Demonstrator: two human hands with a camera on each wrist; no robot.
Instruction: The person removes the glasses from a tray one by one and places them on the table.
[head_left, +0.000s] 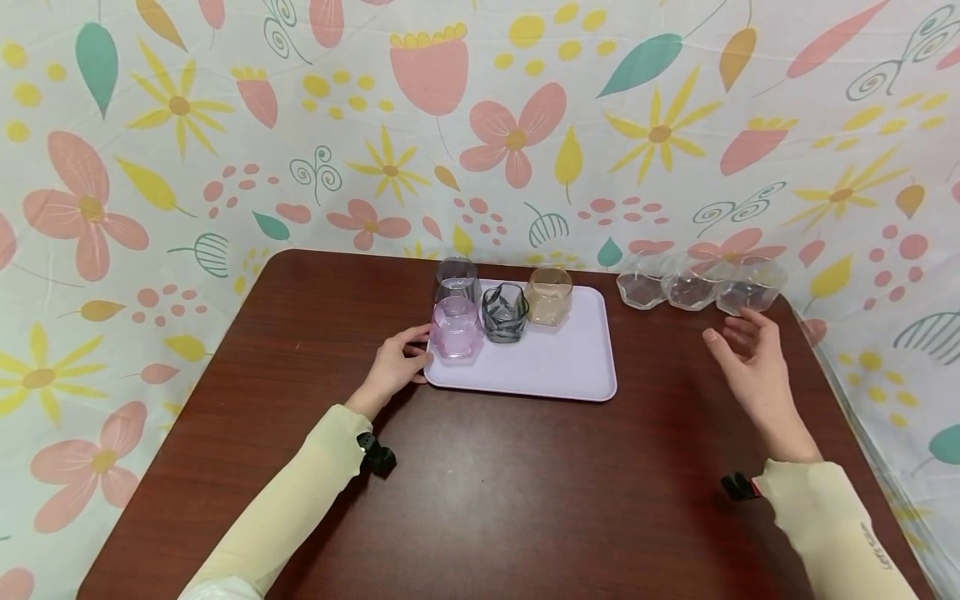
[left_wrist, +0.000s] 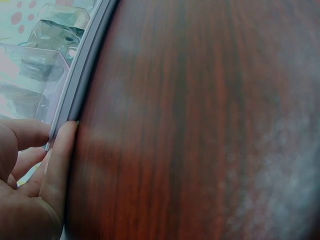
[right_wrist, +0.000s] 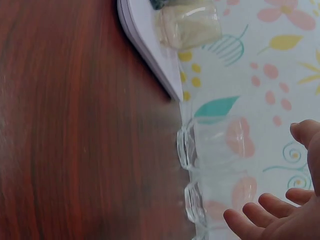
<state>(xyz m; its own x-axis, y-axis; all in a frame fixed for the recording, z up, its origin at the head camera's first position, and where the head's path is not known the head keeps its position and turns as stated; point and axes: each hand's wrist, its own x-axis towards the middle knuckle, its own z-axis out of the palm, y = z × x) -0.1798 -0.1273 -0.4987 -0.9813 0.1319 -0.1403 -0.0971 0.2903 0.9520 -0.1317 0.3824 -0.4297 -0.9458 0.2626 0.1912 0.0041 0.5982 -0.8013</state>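
Observation:
A pale lilac tray lies on the table, its left edge pinched between the thumb and fingers of my left hand. On its left part stand a pink glass, a grey glass behind it, a dark patterned glass and an amber glass. In the left wrist view my left hand grips the tray rim. My right hand, fingers spread and slightly bent, is in front of the rightmost clear glass, holding nothing. The right wrist view shows my right hand beside the clear glasses.
Three clear glasses stand in a row at the table's back right, among them the left one and the middle one. A patterned cloth hangs behind the brown table.

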